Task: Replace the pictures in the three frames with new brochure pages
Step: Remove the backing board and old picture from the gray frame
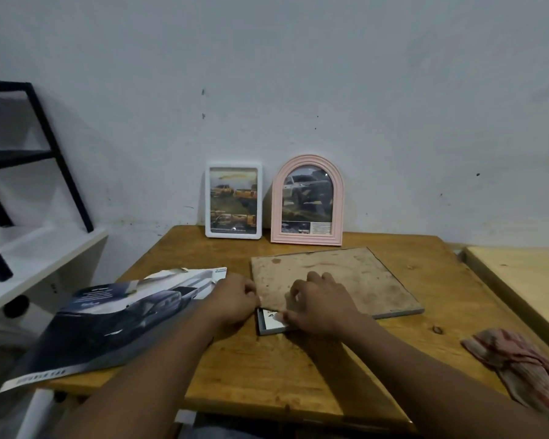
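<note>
On the varnished, honey-coloured wooden table [267, 375] a slim grey frame [400, 313] lies face down. Its scuffed brown backing board [346, 270] is stained and matte. At the frame's near left corner the board sits askew, baring a patch of white page [274, 324].

Both forearms reach in to that corner. The left hand [232, 299] is knuckles-up with its fingers curled tight together, and the tips pinch the board's left edge. The right hand [320, 305] arches over the board with bent fingers and the thumb down on the white page. I cannot tell whether it pinches or only presses.

Behind the grey frame, a glossy white frame [207, 201] with rounded corners and a ribbed pink arched frame [339, 201] lean upright against the wall. Both hold car pictures. Left of the grey frame lies a shiny, curling car brochure [118, 315], overhanging the table's edge. Well to the grey frame's right sits a crumpled striped cloth [520, 365].
</note>
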Demonstrator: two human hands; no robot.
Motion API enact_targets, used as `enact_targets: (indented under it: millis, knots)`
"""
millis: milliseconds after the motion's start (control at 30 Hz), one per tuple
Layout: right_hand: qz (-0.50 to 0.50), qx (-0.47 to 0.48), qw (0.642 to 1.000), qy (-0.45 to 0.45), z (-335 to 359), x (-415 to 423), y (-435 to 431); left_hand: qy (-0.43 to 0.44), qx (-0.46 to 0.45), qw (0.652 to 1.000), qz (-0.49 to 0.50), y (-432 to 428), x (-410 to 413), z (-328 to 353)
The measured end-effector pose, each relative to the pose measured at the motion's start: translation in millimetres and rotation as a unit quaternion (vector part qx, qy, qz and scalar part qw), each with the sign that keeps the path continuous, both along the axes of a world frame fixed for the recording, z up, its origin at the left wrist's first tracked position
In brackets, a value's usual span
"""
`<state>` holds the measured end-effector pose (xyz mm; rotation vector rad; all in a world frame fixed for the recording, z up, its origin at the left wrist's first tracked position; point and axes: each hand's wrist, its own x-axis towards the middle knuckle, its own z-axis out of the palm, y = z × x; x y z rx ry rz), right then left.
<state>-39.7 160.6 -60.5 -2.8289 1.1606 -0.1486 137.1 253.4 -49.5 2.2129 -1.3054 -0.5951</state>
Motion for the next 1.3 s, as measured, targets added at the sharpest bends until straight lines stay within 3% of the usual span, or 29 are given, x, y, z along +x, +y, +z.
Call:
enact_targets:
  millis: [200, 367, 600, 967, 1133, 1200, 1233, 1300]
  knots:
    - [-0.027, 0.078, 0.996, 0.036, -1, 18, -16, -0.062, 0.015, 0.997, -0.051, -4, 6, -14]
    - [0.027, -0.055, 0.993, 0.098, 15, 24, 0, -0.152, 0.046, 0.984, -0.079, -4, 18, -19]
    - [0.158, -0.142, 0.965, 0.154, 22, 41, 26, -0.226, 0.102, 0.965, -0.09, 5, 25, -16]
    - [0.109, -0.193, 0.974, -0.055, 84, 33, 3, -0.341, 0.06, 0.937, -0.051, 7, 18, -23]
    - [0.069, -0.169, 0.971, -0.151, 89, 23, -11, -0.32, 0.037, 0.946, -0.028, 3, 25, -30]
    - [0.057, -0.146, 0.973, -0.172, 84, 20, -13, -0.274, -0.025, 0.961, -0.009, -2, 28, -33]
    - [0.052, -0.139, 0.973, -0.177, 82, 19, -13, -0.211, -0.073, 0.975, 0.013, -5, 28, -30]
    - [0.049, -0.136, 0.973, -0.18, 76, 18, -15, -0.005, -0.169, 0.981, 0.09, -10, 18, -8]
